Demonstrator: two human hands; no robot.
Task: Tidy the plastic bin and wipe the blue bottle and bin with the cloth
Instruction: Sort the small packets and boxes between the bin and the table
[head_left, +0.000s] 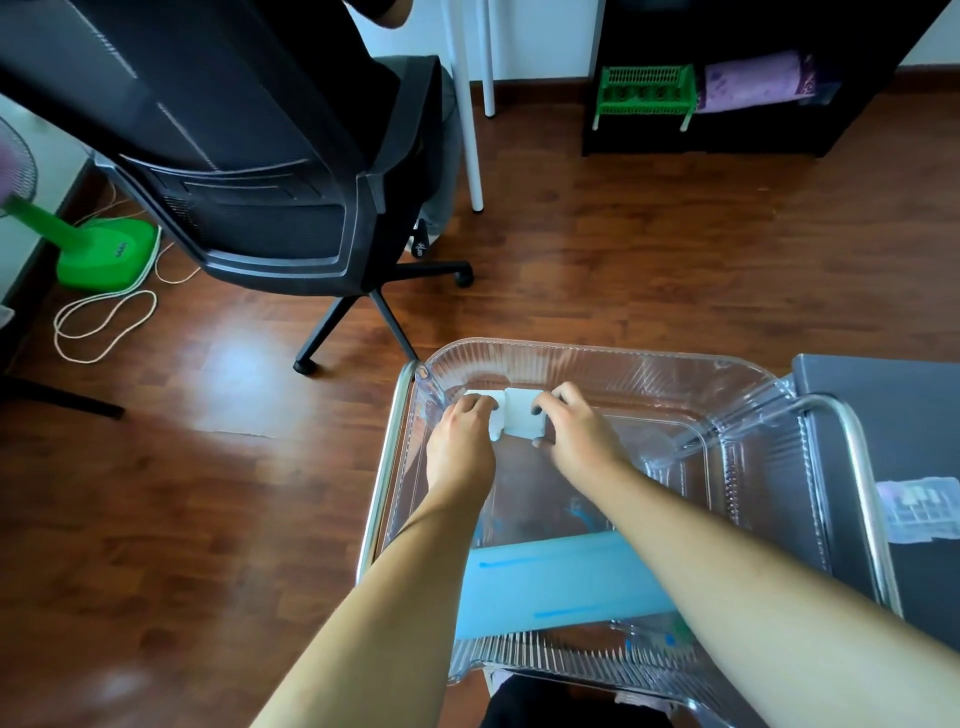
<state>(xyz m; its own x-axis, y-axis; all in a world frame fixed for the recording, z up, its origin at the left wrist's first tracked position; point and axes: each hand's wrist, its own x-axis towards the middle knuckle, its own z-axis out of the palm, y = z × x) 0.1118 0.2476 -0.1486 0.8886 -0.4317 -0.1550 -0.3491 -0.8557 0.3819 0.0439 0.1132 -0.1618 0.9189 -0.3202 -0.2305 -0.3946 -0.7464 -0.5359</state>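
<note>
We look down on a dark wooden floor (675, 260) with a glossy sheen. A black office chair (291, 208) stands at the upper left. Beside it is a fan's green base (106, 254), with a white cord (104, 322) looped loosely on the boards. Two white table legs (470, 130) rise at the top middle. At the top right, a black shelf (727, 135) holds a green rack (644, 91) and a roll of purple fabric (753, 80).

The clear plastic bin (597, 364) sits in a chrome frame (382, 478) that runs close along its left and right sides. A dark grey surface (893, 415) adjoins the frame on the right, and a pale packet (917, 509) lies on it.

Both hands reach into the bin's far left corner and hold the white cloth (522, 415) there, close to the ribbed far wall. The left hand (462, 436) has its fingers curled over the cloth's left edge. The right hand (576, 431) pinches the right edge between thumb and bent fingers. The cloth looks folded, and we cannot tell whether it touches the wall.

The blue bottle (550, 587) lies on its side along the bin's near wall, under both forearms and well apart from the cloth. Between bottle and cloth the bin's floor is bare, and its right half is open too. Outside the frame, open floor stretches to the left and ahead — the chair's nearest caster stands just beyond the bin's far left corner.
</note>
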